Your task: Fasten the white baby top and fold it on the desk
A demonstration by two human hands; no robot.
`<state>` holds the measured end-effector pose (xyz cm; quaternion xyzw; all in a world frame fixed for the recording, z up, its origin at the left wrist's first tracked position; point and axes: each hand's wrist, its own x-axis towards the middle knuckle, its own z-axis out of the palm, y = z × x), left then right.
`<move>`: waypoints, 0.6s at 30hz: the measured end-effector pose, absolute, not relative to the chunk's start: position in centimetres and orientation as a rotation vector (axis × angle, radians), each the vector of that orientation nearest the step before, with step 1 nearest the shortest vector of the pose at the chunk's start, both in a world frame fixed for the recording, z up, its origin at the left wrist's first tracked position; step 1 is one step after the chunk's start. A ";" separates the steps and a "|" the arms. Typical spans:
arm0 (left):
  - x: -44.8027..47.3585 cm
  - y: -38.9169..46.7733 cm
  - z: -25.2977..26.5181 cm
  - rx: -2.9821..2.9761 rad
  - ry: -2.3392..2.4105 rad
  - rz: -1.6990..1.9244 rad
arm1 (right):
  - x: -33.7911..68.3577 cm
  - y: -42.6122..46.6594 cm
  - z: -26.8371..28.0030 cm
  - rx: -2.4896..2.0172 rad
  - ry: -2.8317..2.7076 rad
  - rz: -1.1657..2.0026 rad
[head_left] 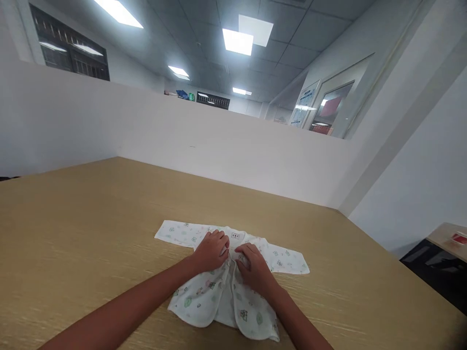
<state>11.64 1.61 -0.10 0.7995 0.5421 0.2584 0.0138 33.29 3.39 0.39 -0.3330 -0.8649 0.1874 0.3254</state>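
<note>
1 white printed top [200, 296] lies on the surface [91, 209] in front of me: 2 sleeves [288, 259] spread L & R, 2 front panels parted at the hem. 1 neck label [235, 236], txt too small to read. L hand [211, 251], fingers curled, & R hand [255, 270], fingers bent, touch the upper front; can't tell if either's gripping cloth. Far R: 1 blk box [434, 272] w/ 1 red patch [459, 238]; beyond, 1 poster [303, 106], txt illegible.

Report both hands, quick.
Left hand: curled on the white shirt; whether it grips cannot be told.
Right hand: bent over the shirt; grip also unclear.
</note>
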 end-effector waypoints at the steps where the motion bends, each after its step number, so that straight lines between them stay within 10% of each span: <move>1: 11.6 1.1 -0.1 2.490 1.692 0.800 | 33.5 3.1 0.4 -0.851 -2.276 0.492; 18: 11.3 -1.7 -0.4 2.339 1.531 0.994 | 32.9 1.4 1.2 -1.020 -2.233 0.411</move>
